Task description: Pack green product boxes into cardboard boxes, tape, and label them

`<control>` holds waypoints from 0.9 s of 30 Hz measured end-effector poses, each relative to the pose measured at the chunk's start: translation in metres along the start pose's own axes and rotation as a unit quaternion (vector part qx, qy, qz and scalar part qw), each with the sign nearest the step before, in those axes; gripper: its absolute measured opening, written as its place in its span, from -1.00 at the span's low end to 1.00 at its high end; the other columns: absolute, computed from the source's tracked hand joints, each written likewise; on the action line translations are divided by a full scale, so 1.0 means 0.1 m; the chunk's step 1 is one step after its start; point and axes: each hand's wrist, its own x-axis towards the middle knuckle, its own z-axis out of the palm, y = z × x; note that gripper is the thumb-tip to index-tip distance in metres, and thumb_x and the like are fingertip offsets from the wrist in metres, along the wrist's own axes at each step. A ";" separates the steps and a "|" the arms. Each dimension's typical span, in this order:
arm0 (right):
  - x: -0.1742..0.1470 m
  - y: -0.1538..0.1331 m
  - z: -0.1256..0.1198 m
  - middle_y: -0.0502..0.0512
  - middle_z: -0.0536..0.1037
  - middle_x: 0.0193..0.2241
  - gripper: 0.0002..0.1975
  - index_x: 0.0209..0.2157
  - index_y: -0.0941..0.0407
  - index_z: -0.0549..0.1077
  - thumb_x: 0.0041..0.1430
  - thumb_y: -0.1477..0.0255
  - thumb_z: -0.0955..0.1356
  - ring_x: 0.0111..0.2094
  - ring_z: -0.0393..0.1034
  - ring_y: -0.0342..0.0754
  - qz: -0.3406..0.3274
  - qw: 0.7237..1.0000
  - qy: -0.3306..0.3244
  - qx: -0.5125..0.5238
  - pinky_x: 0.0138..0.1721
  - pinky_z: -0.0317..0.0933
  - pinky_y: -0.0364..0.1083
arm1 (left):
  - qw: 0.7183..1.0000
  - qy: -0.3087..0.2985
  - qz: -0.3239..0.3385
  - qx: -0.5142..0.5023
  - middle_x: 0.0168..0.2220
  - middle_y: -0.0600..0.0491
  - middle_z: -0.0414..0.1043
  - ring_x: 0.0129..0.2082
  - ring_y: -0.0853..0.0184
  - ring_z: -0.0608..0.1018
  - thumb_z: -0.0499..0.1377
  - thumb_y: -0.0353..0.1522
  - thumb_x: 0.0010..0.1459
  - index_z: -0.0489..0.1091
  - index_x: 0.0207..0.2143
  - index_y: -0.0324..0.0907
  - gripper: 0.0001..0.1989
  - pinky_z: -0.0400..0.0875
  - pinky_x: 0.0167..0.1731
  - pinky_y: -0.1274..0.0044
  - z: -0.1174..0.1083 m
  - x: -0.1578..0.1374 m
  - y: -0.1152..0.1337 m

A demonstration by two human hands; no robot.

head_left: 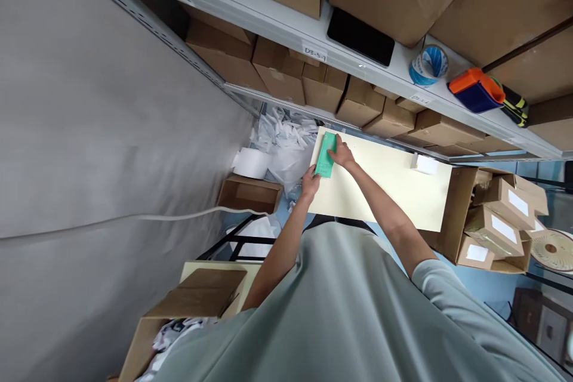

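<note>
A small green box [326, 156], long and flat with faint print on its face, is at the left end of the cream tabletop [380, 182]. My left hand [310, 182] grips its lower left corner with thumb and fingers. At the upper right side of the same box, my right hand [342, 153] is closed on the edge, the thumb lying over its face. Part of my fingers is hidden behind the box. Whether the box rests on the tabletop or is lifted slightly, I cannot tell.
A white box [425, 164] lies at the tabletop's right. Beyond stands a carton [454, 209] of smaller boxes. Crumpled white wrapping [289, 143] and a white roll [251, 163] are left. The shelf above bears a black phone [360, 37], tape [428, 64] and an orange-and-blue tape dispenser [477, 90].
</note>
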 end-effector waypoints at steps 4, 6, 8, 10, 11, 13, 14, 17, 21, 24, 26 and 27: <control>-0.24 0.05 0.00 0.56 0.28 0.48 -0.08 0.61 0.16 0.02 0.39 0.13 0.38 0.32 0.48 0.50 -0.013 0.999 0.029 -0.001 0.41 0.30 0.49 | 0.998 0.034 -0.048 -0.022 -0.02 -0.14 0.66 -0.03 0.07 0.70 0.35 -0.27 0.06 0.55 -0.04 -0.17 -0.61 0.62 0.08 0.18 -0.14 -0.16 0.07; -0.40 0.11 -0.01 0.55 0.25 0.51 -0.11 0.60 0.17 0.06 0.40 0.14 0.36 0.35 0.47 0.46 -0.030 0.999 0.045 -0.003 0.41 0.32 0.44 | 0.997 0.052 -0.048 -0.036 0.01 -0.16 0.66 0.01 0.07 0.70 0.37 -0.24 0.06 0.55 -0.06 -0.14 -0.63 0.62 0.12 0.17 -0.23 -0.30 0.11; -0.56 0.19 -0.02 0.52 0.29 0.50 -0.15 0.57 0.15 0.14 0.40 0.12 0.37 0.36 0.47 0.41 -0.056 0.997 0.054 0.006 0.42 0.34 0.40 | 0.995 0.071 -0.038 -0.051 0.01 -0.14 0.67 0.02 0.08 0.70 0.37 -0.23 0.09 0.56 -0.09 -0.13 -0.67 0.61 0.15 0.18 -0.31 -0.46 0.15; -0.73 0.29 -0.04 0.50 0.34 0.47 -0.19 0.53 0.12 0.24 0.39 0.08 0.38 0.33 0.51 0.37 -0.088 0.995 0.052 0.023 0.39 0.38 0.37 | 0.993 0.093 -0.019 -0.067 -0.03 -0.12 0.68 0.02 0.09 0.70 0.36 -0.21 0.12 0.57 -0.13 -0.12 -0.72 0.60 0.18 0.19 -0.37 -0.63 0.20; -0.82 0.34 -0.05 0.50 0.37 0.46 -0.21 0.50 0.12 0.29 0.38 0.06 0.39 0.31 0.53 0.36 -0.104 0.993 0.047 0.032 0.36 0.41 0.36 | 0.991 0.107 -0.005 -0.074 -0.04 -0.11 0.68 0.03 0.09 0.70 0.36 -0.21 0.14 0.57 -0.15 -0.12 -0.74 0.59 0.19 0.19 -0.39 -0.71 0.23; -0.99 0.42 -0.07 0.49 0.42 0.43 -0.24 0.44 0.11 0.37 0.36 0.01 0.40 0.27 0.57 0.34 -0.139 0.988 0.034 0.050 0.30 0.47 0.33 | 0.985 0.143 0.029 -0.087 -0.06 -0.10 0.69 0.04 0.09 0.70 0.37 -0.20 0.15 0.56 -0.20 -0.12 -0.77 0.57 0.22 0.20 -0.40 -0.88 0.29; -1.08 0.46 -0.09 0.48 0.45 0.41 -0.25 0.41 0.11 0.41 0.35 -0.02 0.40 0.25 0.59 0.32 -0.158 0.985 0.027 0.060 0.27 0.50 0.31 | 0.981 0.162 0.047 -0.094 -0.05 -0.11 0.70 0.05 0.08 0.70 0.39 -0.20 0.15 0.55 -0.22 -0.11 -0.78 0.57 0.23 0.19 -0.40 -0.97 0.33; -1.38 0.54 -0.14 0.45 0.53 0.36 -0.26 0.31 0.08 0.49 0.32 -0.12 0.39 0.21 0.61 0.29 -0.223 0.970 0.005 0.091 0.22 0.53 0.30 | 0.966 0.208 0.095 -0.121 0.01 -0.14 0.70 0.08 0.05 0.70 0.42 -0.22 0.12 0.53 -0.27 -0.11 -0.79 0.59 0.21 0.17 -0.41 -1.30 0.43; -1.83 0.63 -0.19 0.39 0.63 0.28 -0.35 0.20 0.06 0.57 0.33 -0.13 0.39 0.18 0.64 0.26 -0.288 0.948 -0.053 0.122 0.21 0.55 0.32 | 0.943 0.261 0.154 -0.138 0.05 -0.15 0.70 0.12 0.04 0.70 0.43 -0.18 0.15 0.50 -0.30 -0.11 -0.76 0.61 0.19 0.15 -0.38 -1.91 0.51; -2.12 0.70 -0.14 0.37 0.70 0.18 -0.43 0.12 0.04 0.62 0.34 -0.09 0.42 0.17 0.66 0.27 -0.317 0.933 -0.103 0.138 0.21 0.56 0.33 | 0.925 0.303 0.183 -0.135 0.07 -0.18 0.70 0.13 0.03 0.70 0.43 -0.11 0.18 0.51 -0.29 -0.11 -0.71 0.61 0.19 0.15 -0.33 -2.49 0.44; -2.29 0.73 -0.03 0.37 0.73 0.13 -0.46 0.08 0.02 0.64 0.32 -0.09 0.43 0.15 0.67 0.29 -0.330 0.922 -0.143 0.144 0.20 0.58 0.33 | 0.912 0.339 0.188 -0.131 0.08 -0.19 0.70 0.15 0.01 0.70 0.43 -0.08 0.21 0.53 -0.27 -0.11 -0.69 0.60 0.19 0.14 -0.28 -2.89 0.34; -2.38 0.74 0.05 0.36 0.74 0.12 -0.47 0.07 0.02 0.64 0.31 -0.09 0.44 0.15 0.68 0.29 -0.336 0.916 -0.164 0.145 0.20 0.58 0.33 | 0.906 0.357 0.186 -0.129 0.09 -0.20 0.70 0.15 0.00 0.70 0.43 -0.06 0.22 0.54 -0.27 -0.11 -0.68 0.61 0.18 0.13 -0.25 -3.09 0.28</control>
